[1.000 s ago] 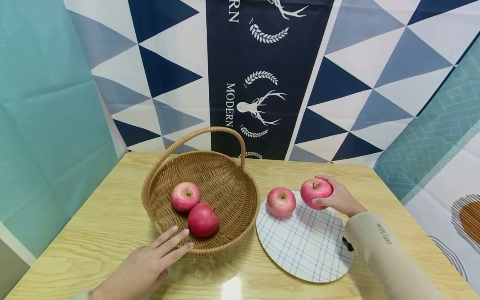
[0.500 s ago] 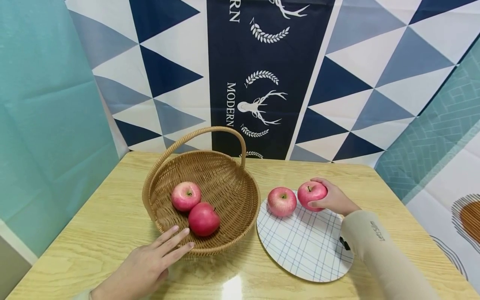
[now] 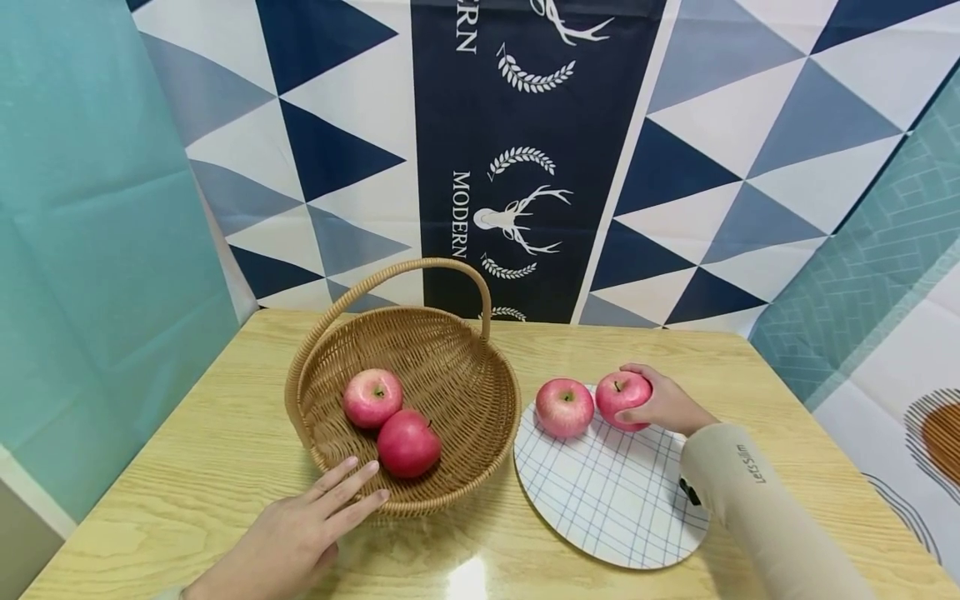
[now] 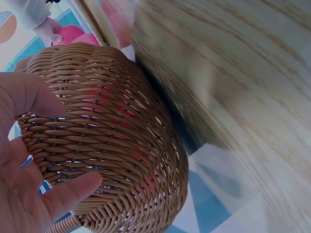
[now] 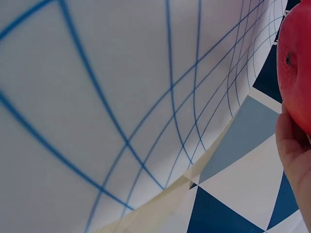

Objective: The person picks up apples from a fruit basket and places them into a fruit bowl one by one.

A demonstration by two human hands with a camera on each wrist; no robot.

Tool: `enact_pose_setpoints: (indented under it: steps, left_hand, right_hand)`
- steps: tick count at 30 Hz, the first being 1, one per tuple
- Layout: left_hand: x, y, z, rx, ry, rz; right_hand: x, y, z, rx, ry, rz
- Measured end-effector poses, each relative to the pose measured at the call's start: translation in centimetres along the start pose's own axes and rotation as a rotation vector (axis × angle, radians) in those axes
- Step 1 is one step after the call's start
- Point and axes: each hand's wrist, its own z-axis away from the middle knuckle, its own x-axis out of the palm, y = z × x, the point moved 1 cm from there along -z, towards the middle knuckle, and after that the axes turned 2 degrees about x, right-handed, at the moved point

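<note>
pink-red, the apple (image 3: 617, 394) gripped by the right hand (image 3: 670, 407) is at the far edge of the plate (image 3: 622, 500), not yet released, beside another apple (image 3: 565, 408), while the left hand (image 3: 288, 537) lies fingers spread at the wicker basket (image 3: 472, 392), where two apples (image 3: 372, 398) perhaps await moving.

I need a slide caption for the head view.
Right hand holding an apple at a checked plate, left hand at a basket with two apples.

In the head view the right hand (image 3: 667, 403) covers part of its apple (image 3: 618, 395); the right wrist view's edge crops both. In the left wrist view, whose edge cuts the left hand (image 3: 292, 527), the basket (image 4: 121, 131) mostly hides the apples inside (image 3: 408, 443).
</note>
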Motion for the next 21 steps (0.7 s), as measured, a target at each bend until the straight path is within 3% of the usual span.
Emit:
enact_pose_setpoints:
  steps: [5, 21]
  left_hand:
    - [0.03, 0.02, 0.05, 0.001, 0.0, -0.001]
    - [0.05, -0.05, -0.38, -0.002, 0.013, -0.038]
  right_hand:
    - [0.17, 0.07, -0.05, 0.033, -0.006, 0.011]
    - [0.28, 0.67, -0.39, 0.008, -0.109, 0.015]
